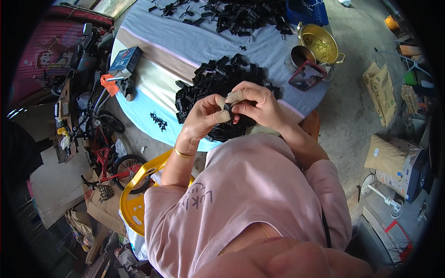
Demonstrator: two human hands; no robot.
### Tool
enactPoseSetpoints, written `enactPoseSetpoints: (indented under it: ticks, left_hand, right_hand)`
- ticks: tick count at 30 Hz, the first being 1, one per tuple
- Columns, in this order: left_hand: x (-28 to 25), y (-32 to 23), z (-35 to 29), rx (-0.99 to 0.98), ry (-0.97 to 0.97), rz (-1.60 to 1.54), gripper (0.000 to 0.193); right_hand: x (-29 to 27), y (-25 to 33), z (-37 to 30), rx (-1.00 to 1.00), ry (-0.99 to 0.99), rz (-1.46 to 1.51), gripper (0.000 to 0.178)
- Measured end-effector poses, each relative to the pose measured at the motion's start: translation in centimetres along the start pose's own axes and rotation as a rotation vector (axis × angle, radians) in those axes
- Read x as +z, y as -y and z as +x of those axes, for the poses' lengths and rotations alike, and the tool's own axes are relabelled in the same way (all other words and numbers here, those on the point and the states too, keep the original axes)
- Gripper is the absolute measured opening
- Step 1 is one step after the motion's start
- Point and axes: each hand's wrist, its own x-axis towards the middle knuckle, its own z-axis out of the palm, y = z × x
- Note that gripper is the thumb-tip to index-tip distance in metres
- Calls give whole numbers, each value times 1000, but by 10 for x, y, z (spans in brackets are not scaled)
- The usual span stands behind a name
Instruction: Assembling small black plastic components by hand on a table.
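Observation:
Close together over the near side of the round table, my two hands meet at a small black plastic piece point(227, 107). My left hand point(209, 112) pinches it between thumb and fingers, with tan finger covers on some fingertips. From the other side my right hand point(252, 103) grips the same piece, its index finger also wrapped in tan. Just beyond and beneath the hands lies a big heap of black plastic parts point(204, 81). A small cluster of similar black pieces point(158, 121) sits to the left on the light blue cloth.
A second spread of black parts point(232, 16) covers the table's far side. At the right edge stand a blue basket point(306, 14), a gold pot point(340, 39) and a phone point(308, 75) leaning on a container. A box point(125, 60) lies at left. A yellow chair point(132, 204) and red bicycle point(109, 160) are nearby.

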Motion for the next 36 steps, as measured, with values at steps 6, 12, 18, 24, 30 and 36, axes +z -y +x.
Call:
enactPoseSetpoints:
  ticks: [6,12,18,24,30,36]
  left_hand:
    - [14,1,2,214,-230,311,18]
    - [17,5,4,374,-356,420,27]
    - [17,6,0,347,-394,565,30]
    - [21,5,-1,411,-424,608,25]
    - [16,9,6,516,-456,763,21]
    - [9,7,6,605,-555,1158,18]
  right_hand:
    - [8,0,0,-37,-206,-239,15]
    - [12,-1,-5,55,-243,-270,11]
    - [15,1,-3,84,-217,-366,9]
    - [14,7,-1,47,-190,-434,9]
    - [8,-6,3,131,-135,-420,9]
    - [-4,-31,15,363,-37,-205,12]
